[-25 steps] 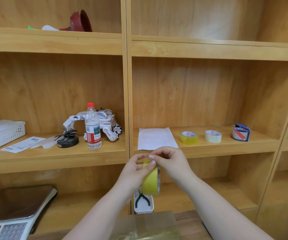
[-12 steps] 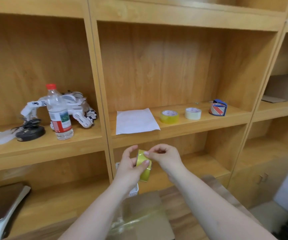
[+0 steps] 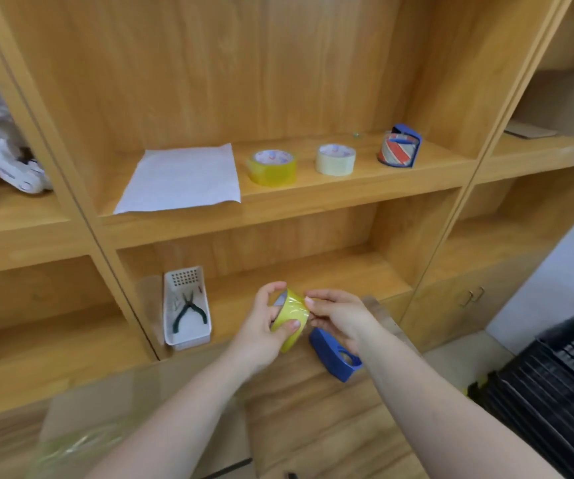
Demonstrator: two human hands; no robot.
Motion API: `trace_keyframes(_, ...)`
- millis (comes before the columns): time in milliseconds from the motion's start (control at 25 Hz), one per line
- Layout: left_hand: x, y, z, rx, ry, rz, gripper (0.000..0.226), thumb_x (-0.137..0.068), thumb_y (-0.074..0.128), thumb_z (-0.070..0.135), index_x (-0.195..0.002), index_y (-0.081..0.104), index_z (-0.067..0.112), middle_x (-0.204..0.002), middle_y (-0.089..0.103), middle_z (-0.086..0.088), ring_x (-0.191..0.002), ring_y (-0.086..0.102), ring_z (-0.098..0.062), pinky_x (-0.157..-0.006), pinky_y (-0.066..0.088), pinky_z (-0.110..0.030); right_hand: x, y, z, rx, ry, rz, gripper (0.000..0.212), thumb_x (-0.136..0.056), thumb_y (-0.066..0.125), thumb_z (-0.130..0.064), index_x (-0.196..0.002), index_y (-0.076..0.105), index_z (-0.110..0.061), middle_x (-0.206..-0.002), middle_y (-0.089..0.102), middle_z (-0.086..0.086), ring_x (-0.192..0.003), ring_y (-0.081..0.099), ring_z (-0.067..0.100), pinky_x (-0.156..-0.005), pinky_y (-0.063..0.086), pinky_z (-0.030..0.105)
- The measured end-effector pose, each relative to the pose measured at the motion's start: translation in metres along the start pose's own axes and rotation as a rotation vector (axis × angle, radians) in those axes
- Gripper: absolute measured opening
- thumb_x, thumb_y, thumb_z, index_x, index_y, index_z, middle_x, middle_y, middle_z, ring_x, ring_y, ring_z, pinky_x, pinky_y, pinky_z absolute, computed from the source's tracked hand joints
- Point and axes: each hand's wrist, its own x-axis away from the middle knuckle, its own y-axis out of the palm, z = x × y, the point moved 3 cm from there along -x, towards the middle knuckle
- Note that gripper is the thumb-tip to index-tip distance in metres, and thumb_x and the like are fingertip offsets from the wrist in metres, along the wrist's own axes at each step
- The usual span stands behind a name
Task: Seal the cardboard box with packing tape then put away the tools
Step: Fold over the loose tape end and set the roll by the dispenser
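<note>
Picking at the yellow roll of packing tape [image 3: 289, 319] to lift its free end, judging by the fingertip work. Gripping the roll with the left hand [image 3: 267, 326], thumb pressed across its outer band and fingers curled over the top rim. Pinching at the roll's right edge with the right hand [image 3: 339, 316], fingertips pressed together on the film. Holding both forearms out from the lower edge of the view, wrists meeting above the front edge of the wooden counter [image 3: 313, 409].

Doing this well probably meaning: turning the roll slowly under a nail until the seam catches, then peeling straight to avoid splitting the film.

Lying near the counter's left front corner, the brown cardboard box [image 3: 147, 409], glossy tape over its near part. Resting just below the right hand, a blue plastic tape dispenser [image 3: 333, 357].
</note>
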Motion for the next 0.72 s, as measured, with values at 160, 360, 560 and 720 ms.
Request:
trace_keyframes(160,-0.040,0.058,-0.031,-0.269,-0.013,-0.065,0.061,-0.086,0.067,0.012,-0.132,0.030,0.026,-0.066,0.065,0.012,-0.061,0.053,-0.002,-0.066,0.040,-0.022,-0.020,-0.069,0.019,0.154,-0.058,0.157,0.024,-0.085,0.067,-0.024,-0.103,0.065,-0.008,-0.074,0.066,0.008,-0.059,0.061,0.018,-0.056,0.053,0.029)
trace_keyframes(360,-0.076,0.147,-0.051,-0.883,0.118,-0.192,0.048,-0.087,0.062,0.018,-0.127,0.037,0.020,-0.111,0.064,0.001,-0.110,0.053,-0.025,-0.085,0.031,-0.031,-0.034,-0.137,0.061,0.235,0.029,0.189,0.039,-0.078,0.073,-0.037,-0.112,0.058,-0.026,-0.081,0.063,-0.002,-0.067,0.066,0.014,-0.056,0.058,0.033)
trace_keyframes(560,-0.111,0.193,-0.102,-0.897,0.027,-0.168,0.052,-0.078,0.071,0.036,-0.122,0.044,0.034,-0.122,0.054,0.006,-0.120,0.038,-0.024,-0.095,0.031,-0.032,-0.061,-0.206,0.109,0.167,0.118,0.277,0.034,-0.085,0.068,-0.021,-0.115,0.052,-0.015,-0.094,0.070,0.008,-0.063,0.071,0.014,-0.057,0.058,0.030)
trace_keyframes(720,-0.146,0.213,-0.140,-0.811,-0.083,-0.169,0.097,-0.067,0.077,0.054,-0.145,0.022,0.035,-0.144,0.042,0.005,-0.136,0.030,-0.021,-0.111,0.020,-0.039,-0.089,-0.237,0.140,0.161,0.172,0.374,0.042,-0.082,0.070,-0.029,-0.116,0.049,-0.013,-0.109,0.068,0.013,-0.079,0.073,0.024,-0.077,0.060,0.044)
